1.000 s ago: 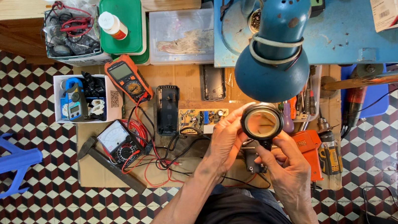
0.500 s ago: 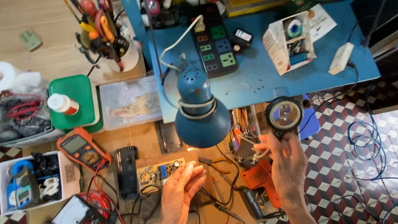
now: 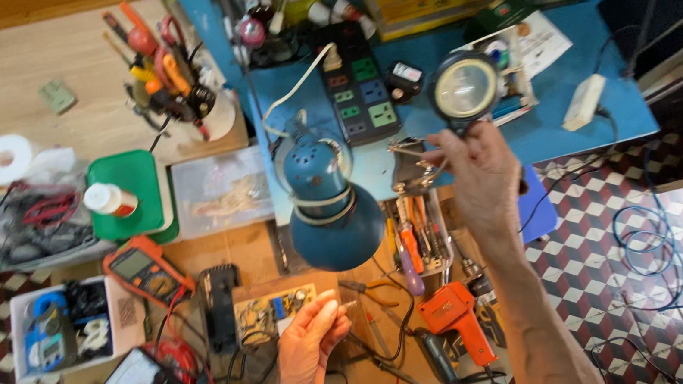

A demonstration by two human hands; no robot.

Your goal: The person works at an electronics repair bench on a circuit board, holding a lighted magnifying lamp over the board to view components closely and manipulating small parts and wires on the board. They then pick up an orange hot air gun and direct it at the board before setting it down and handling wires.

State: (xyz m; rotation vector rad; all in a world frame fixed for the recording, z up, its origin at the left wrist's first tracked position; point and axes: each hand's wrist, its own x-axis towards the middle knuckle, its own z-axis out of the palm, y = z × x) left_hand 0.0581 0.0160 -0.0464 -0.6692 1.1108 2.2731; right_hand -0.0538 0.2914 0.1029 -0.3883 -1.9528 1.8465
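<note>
A round magnifying glass (image 3: 464, 88) is gripped by the right hand (image 3: 482, 170) at upper centre-right; the left hand (image 3: 309, 352), loosely curled, is held empty at lower centre.

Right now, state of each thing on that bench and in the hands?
Right hand: raised, grip closed on magnifier handle.
Magnifier: held up over the blue shelf, lens facing the camera.
Left hand: low, fingers pinched on a small part; too small to tell what.
Blue desk lamp: shade pointing down at the bench; lit or not, cannot tell.
Orange multimeter: lying flat, leads attached.
Circuit board: flat beside left hand.
</note>
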